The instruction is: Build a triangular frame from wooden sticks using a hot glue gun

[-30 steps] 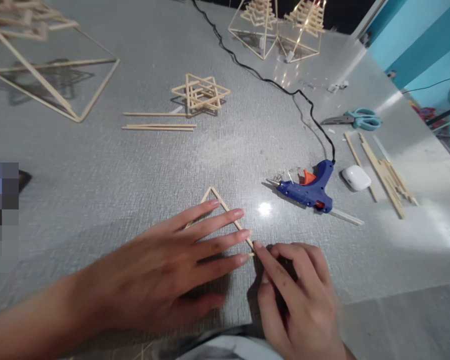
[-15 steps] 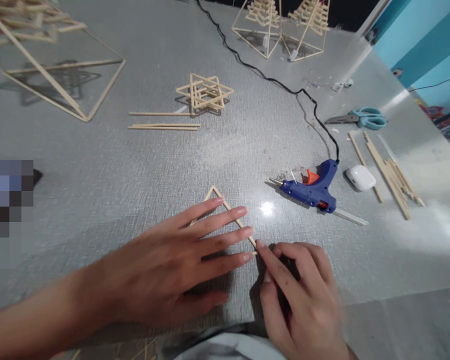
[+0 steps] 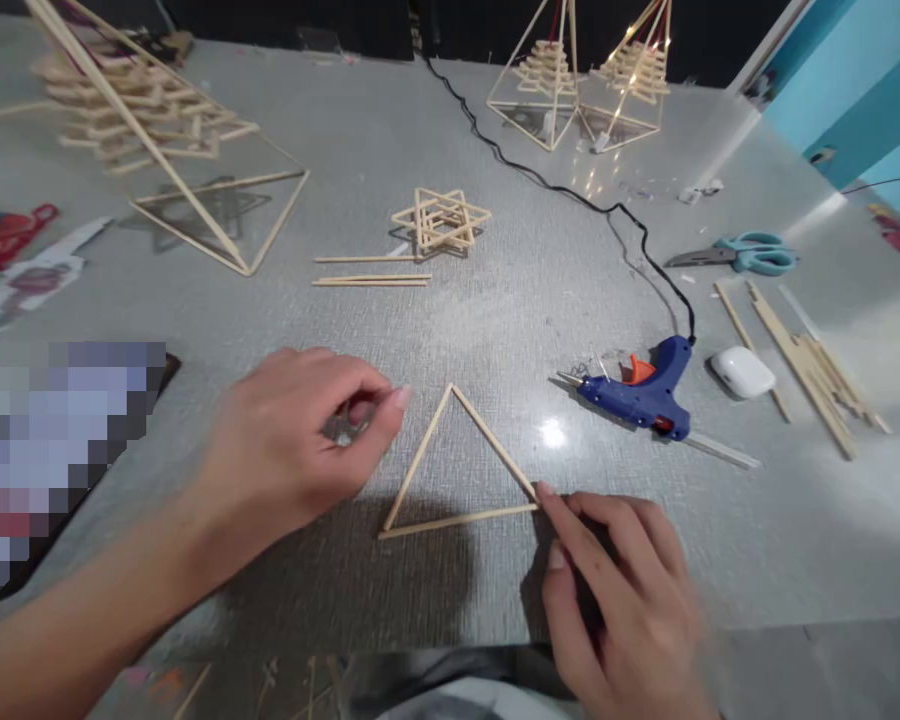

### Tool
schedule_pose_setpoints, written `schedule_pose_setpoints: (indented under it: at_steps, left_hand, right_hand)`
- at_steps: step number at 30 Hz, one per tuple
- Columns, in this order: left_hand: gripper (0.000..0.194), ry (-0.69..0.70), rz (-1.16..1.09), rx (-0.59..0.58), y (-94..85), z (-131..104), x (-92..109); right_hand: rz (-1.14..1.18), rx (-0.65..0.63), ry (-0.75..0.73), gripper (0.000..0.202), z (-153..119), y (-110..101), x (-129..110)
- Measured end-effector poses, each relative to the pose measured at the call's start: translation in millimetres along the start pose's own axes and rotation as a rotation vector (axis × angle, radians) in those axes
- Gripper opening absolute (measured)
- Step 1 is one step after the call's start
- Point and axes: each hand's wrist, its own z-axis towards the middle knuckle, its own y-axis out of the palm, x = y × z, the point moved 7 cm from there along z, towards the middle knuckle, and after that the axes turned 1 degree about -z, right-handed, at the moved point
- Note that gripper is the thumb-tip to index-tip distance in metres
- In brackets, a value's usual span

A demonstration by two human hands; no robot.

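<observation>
Triangle shaped, one corner under a fingertip

Three sticks lie flat on the table (image 3: 487,330) as a triangle (image 3: 496,444), to the right of the left hand (image 3: 292,430) and just left of the right hand (image 3: 622,580). Its outline looks complete: the sticks meet at all three corners. Whether each joint is glued firm cannot be told. Not built in are three loose sticks (image 3: 371,283) beyond the left hand, and a bundle (image 3: 814,385) far out to the right of the right hand. Past the loose sticks sits a star (image 3: 441,222), already put together. The glue gun (image 3: 637,400) lies beyond the right hand, not in use.

The right hand has its forefinger stretched out, the tip on the triangle's near-right corner; the other fingers are bent under, and whether they hold anything is hidden. The left hand is clear of the triangle, fingers curled, thumb and forefinger brought together at the tips, with nothing visible between them.
</observation>
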Motion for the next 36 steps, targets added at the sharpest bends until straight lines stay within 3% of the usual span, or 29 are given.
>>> schedule_pose_setpoints:
  at_steps: [3,6,8,12,21,27,30,32,34,36]
  left_hand:
    - [0.014,0.180,-0.024,-0.087,12.3,-1,15]
    - [0.029,0.419,-0.094,-0.175,23.6,-10,39]
    - [0.034,0.501,-0.146,-0.243,28.6,-15,50]
    - [0.034,0.584,-0.224,-0.377,34.7,-22,60]
    - [0.032,0.643,-0.286,-0.409,38.9,-24,64]
    - [0.035,0.628,-0.292,-0.420,38.5,-24,64]
    - [0.037,0.621,-0.312,-0.327,26.2,-21,60]
    - [0.025,0.481,-0.275,-0.162,11.7,-11,44]
    - [0.016,0.248,-0.174,-0.021,-1.0,-2,20]
    - [0.034,0.023,-0.078,-0.032,-3.1,2,-2]
  right_hand:
    - [0.004,0.002,0.020,0.041,1,-1,1]
    - [-0.001,-0.012,0.047,0.039,1,0,2]
    - [-0.003,-0.018,0.057,0.038,0,1,2]
    - [0.002,-0.017,0.063,0.037,0,3,3]
    - [0.001,-0.024,0.108,0.037,0,4,4]
    - [-0.014,-0.027,0.109,0.043,0,5,4]
    - [-0.017,-0.039,0.058,0.042,0,3,2]
    - [-0.012,-0.039,0.019,0.040,1,0,0]
    - [-0.008,-0.041,-0.003,0.038,5,-1,-3]
    - [-0.015,-0.053,-0.022,0.039,12,0,-8]
